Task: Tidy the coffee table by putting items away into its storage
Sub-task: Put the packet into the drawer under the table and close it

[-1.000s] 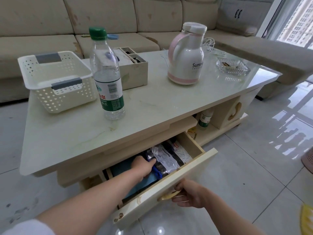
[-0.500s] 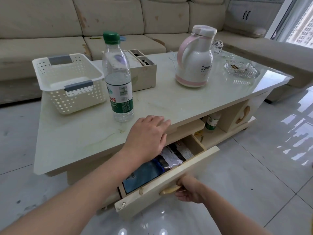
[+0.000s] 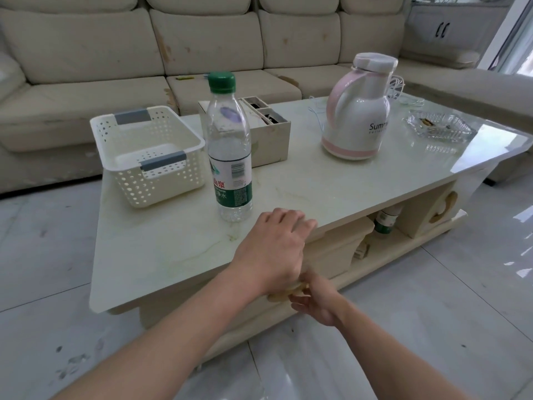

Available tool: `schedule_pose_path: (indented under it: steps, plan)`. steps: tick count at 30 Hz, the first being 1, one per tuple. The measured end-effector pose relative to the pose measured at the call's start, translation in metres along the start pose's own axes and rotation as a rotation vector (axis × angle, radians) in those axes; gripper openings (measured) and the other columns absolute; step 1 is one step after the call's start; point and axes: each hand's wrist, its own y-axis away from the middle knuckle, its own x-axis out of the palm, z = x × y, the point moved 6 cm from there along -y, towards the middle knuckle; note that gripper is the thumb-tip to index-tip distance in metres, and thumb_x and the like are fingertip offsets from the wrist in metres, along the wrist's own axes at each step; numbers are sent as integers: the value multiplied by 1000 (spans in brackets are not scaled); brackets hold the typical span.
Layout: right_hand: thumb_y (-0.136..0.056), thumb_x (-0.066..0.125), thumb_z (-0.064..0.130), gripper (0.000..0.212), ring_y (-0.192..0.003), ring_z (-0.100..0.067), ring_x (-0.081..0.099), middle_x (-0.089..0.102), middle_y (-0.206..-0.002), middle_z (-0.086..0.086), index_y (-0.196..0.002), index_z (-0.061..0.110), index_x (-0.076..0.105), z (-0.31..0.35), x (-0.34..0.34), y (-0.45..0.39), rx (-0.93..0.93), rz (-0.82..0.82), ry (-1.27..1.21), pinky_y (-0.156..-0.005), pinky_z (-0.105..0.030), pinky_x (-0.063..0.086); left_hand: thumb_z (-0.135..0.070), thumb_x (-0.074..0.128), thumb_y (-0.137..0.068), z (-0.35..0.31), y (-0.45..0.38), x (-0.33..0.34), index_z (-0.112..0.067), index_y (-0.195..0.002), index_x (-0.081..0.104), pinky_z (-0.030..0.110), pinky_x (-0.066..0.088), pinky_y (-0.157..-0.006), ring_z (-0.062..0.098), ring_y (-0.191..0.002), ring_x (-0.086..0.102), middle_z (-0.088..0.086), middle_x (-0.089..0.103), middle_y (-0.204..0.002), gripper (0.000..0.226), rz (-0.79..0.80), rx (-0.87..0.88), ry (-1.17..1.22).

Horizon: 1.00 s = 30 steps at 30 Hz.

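The cream coffee table (image 3: 161, 249) has its front drawer (image 3: 245, 319) pushed in flush under the top. My right hand (image 3: 315, 301) is at the drawer handle (image 3: 281, 295), fingers loosely curled around it, partly hidden by my left wrist. My left hand (image 3: 277, 249) hovers palm down over the table's front edge, holding nothing. On the top stand a green-capped water bottle (image 3: 230, 157), a white perforated basket (image 3: 167, 186), a beige organiser box (image 3: 274, 140), a pink and white thermos jug (image 3: 357, 111) and a glass ashtray (image 3: 438, 128).
A second small bottle (image 3: 385, 220) stands in the open shelf under the top, next to another drawer front (image 3: 427, 215) on the right. A beige sofa (image 3: 202, 47) wraps around the far side. Glossy tiled floor (image 3: 432, 298) surrounds the table.
The drawer, open with packets and blue cloth inside, has been pushed shut by my right hand. My left hand came out of the drawer and rose over the table edge.
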Motion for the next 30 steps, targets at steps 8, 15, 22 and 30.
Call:
schedule_pose_path:
  steps: [8,15,22,30]
  plan:
    - [-99,45,24,32,-108,-30,62,48,-133,-7,-131,20,41,3,-9,3,-19,-47,141,-91,-44,53,-28,39,-93,0,-1,5,-23,-141,39,40,31,-104,27,-126,38,4,43,-144,48,-6,-9,-9]
    - [-98,49,21,23,-75,-21,64,66,-86,-9,-110,7,63,79,-32,59,-204,-284,384,-64,-30,54,-33,35,-95,3,-2,11,-26,-139,40,40,30,-103,25,-127,35,1,41,-144,45,107,-50,95]
    - [-94,52,22,23,-82,-19,60,66,-97,-5,-111,11,65,180,-11,171,-206,-278,527,-67,-30,50,-32,31,-99,-7,-22,-42,-25,-154,20,41,31,-113,27,-141,30,4,32,-158,56,691,-148,286]
    - [-91,56,37,32,-73,-13,58,66,-95,5,-120,25,64,318,29,359,-326,-293,625,-68,-27,46,-45,33,-98,-24,-51,-252,-38,-133,52,36,47,-95,23,-116,59,0,67,-123,41,578,-341,538]
